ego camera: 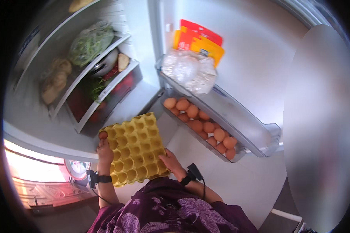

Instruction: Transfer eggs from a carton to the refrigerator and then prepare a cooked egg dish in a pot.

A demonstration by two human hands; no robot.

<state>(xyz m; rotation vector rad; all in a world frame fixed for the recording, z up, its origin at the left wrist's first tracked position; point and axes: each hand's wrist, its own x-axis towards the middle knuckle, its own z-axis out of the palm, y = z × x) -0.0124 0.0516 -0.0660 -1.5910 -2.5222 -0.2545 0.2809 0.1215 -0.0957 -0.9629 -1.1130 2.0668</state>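
Observation:
A yellow egg tray [134, 150] is held between my two hands in front of my body, its cups facing up. My left hand [105, 153] grips the tray's left edge. One brown egg [103, 135] sits at the far left corner, just past the left fingertips; whether a cup or the fingers support it I cannot tell. On the tray's right edge, my right hand [170, 160] has its thumb over the top. The other visible cups hold no eggs. Several brown eggs [208, 127] lie piled in the lower door bin [189, 128] of the open refrigerator, right of the tray.
An upper door bin [236, 113] carries a clear plastic bag [189, 70] and red-and-yellow packets [201, 40]. Refrigerator shelves [90, 62] at left hold bagged greens [92, 43], a metal pot [106, 62] and a produce drawer [116, 96]. A blurred oval covers the far right.

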